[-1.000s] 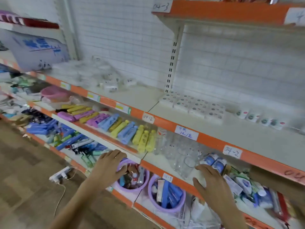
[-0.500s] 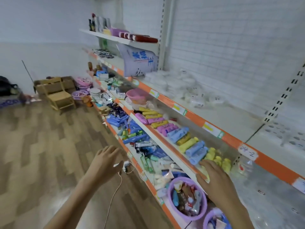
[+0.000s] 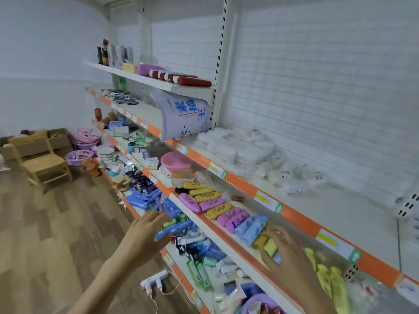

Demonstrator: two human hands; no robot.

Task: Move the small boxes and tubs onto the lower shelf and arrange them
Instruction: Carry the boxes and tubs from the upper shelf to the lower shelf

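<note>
My left hand (image 3: 145,234) is held out with straight fingers in front of the low shelf (image 3: 181,276), just short of the blue tubes (image 3: 145,200) lying there. My right hand (image 3: 288,254) reaches with spread fingers over the yellow cases (image 3: 264,242) on the middle shelf (image 3: 229,240); neither hand holds anything. Clear plastic tubs and small white containers (image 3: 247,150) lie piled on the shelf above. A purple tub (image 3: 256,301) full of small items sits at the bottom right, partly hidden by my right arm.
Pink, yellow and blue cases (image 3: 213,203) lie in a row along the middle shelf, behind a pink basin (image 3: 175,160). A white power strip (image 3: 154,279) with a cable lies on the wooden floor. A wooden chair (image 3: 43,162) and purple baskets (image 3: 79,156) stand at far left.
The view has swung left along the shelves. Both hands have come up from the purple tubs; the left now reaches toward the blue tubes, the right over the yellow cases.
</note>
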